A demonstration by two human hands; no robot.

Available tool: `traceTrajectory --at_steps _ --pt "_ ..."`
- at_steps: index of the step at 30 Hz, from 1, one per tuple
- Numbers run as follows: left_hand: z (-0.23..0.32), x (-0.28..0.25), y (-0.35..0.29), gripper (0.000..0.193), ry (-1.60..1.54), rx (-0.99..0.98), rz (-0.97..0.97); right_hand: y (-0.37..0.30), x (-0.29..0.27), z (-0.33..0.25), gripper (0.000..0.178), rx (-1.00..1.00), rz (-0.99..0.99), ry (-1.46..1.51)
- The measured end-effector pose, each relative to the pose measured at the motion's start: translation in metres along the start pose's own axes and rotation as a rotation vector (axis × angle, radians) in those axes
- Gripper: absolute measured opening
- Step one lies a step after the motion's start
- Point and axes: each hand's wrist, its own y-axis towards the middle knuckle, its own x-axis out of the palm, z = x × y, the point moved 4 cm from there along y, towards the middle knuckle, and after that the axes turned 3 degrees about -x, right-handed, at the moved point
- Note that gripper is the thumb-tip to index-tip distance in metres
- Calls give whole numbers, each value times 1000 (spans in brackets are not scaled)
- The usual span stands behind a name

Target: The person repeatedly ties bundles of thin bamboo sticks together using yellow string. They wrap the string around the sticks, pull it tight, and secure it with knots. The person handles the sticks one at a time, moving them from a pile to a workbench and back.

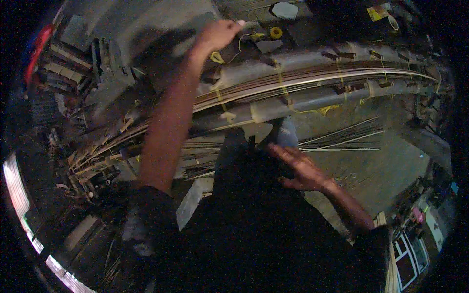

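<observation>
My left hand reaches across to the far side of the bench, its fingers closed at a small greyish piece that I cannot make out. A roll of yellow string or tape lies to the right of it. Low in front of my body, my right hand is held with fingers stretched out and nothing in it. Between the hands runs a bundle of long thin rods, lying between two grey pipes. Yellow ties cross the bundle at intervals; my left forearm hides part of it.
Loose thin rods lie on the floor beyond my right hand. A pale flat piece and a yellow item sit at the back. Stacked frames stand at the left, and a white-framed panel at the lower right.
</observation>
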Motion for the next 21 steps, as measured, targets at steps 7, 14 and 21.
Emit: traceTrajectory --at_steps 7,14,21 --pt "5 -58 -174 42 -139 62 145 49 77 16 31 248 235 228" --pt "-15 45 -232 21 120 126 642 260 2 -120 23 -175 -356 -616" --pt "0 36 -220 20 181 77 457 277 21 51 61 343 -85 -13"
